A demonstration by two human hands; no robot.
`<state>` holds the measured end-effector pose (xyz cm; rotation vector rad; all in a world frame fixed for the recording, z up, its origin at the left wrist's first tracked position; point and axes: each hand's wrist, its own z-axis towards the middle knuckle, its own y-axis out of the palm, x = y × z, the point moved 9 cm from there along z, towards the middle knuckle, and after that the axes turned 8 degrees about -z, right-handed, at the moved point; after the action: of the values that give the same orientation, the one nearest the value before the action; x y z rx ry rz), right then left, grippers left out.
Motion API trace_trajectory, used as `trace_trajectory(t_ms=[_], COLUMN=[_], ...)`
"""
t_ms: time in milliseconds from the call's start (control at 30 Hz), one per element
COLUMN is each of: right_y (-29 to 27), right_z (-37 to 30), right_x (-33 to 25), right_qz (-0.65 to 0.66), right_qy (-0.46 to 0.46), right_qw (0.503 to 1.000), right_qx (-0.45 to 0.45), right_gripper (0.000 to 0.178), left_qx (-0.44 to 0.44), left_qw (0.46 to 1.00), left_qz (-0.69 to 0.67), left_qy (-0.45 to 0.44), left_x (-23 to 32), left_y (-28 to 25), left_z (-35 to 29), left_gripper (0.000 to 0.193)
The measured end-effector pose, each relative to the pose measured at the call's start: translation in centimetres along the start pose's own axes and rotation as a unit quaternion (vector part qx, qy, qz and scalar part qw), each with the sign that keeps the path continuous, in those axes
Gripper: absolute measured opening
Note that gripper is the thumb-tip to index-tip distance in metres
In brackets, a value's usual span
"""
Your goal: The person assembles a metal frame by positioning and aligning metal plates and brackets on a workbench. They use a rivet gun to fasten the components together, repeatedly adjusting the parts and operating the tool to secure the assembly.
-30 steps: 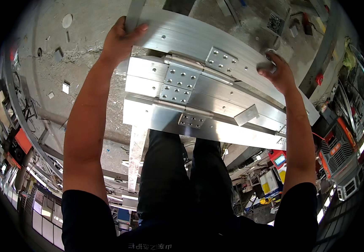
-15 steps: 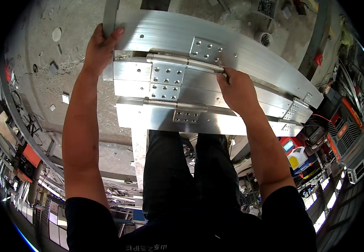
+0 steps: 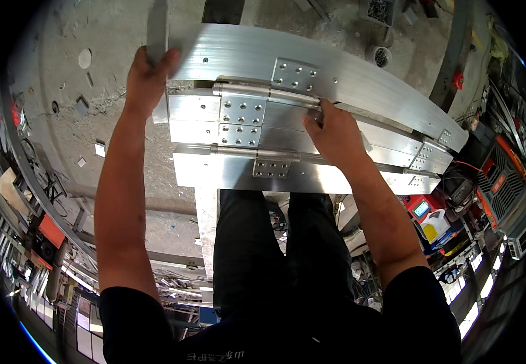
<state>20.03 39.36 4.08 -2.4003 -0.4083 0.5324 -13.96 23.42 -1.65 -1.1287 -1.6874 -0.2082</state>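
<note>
Several long aluminium planks lie side by side across the view, joined by metal hinges. On the far plank is a drilled hinge leaf; a hinge barrel runs along its near edge. The near plank carries another hinge. At the planks' left ends, my left hand is closed around a flat grey metal bar standing crosswise to them. My right hand rests over the middle planks beside the right end of the far hinge. Its fingers are curled, and they hide what they grip.
A pot of small metal parts and a tray of screws sit on the concrete beyond the planks. To the right are a red device with a lit display and a black and orange slatted machine. Metal stock fills the left side.
My right thumb has shifted left and nearer, away from the hinge end, and my index finger stays close to it. My left hand stays on the bar. The whole view has dropped slightly.
</note>
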Motion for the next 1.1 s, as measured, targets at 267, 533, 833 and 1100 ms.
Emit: trace_trajectory(t_ms=[267, 533, 833, 1100], right_y=[-1.3, -1.0, -2.0, -1.3], right_z=[-1.5, -1.6, -1.4, -1.1], right_x=[3.1, 2.2, -0.1, -0.4], right_qz=[0.066, 0.113, 0.045, 0.039], right_qy=[-0.047, -0.058, -0.150, -0.114], right_qw=[0.990, 0.981, 0.957, 0.970], right_qx=[0.112, 0.143, 0.246, 0.212], right_gripper=[0.043, 0.047, 0.055, 0.061], left_qx=[0.034, 0.047, 0.020, -0.185], left_qw=[0.990, 0.984, 0.933, 0.822], left_qz=[0.122, 0.156, 0.266, 0.403], left_qy=[-0.060, -0.080, 0.241, 0.356], left_x=[0.3, -2.2, 9.4, 13.9], left_y=[-0.1, 5.3, 7.7, 18.3], left_z=[-16.6, -21.8, -17.6, -7.2], left_gripper=[0.038, 0.063, 0.086, 0.108])
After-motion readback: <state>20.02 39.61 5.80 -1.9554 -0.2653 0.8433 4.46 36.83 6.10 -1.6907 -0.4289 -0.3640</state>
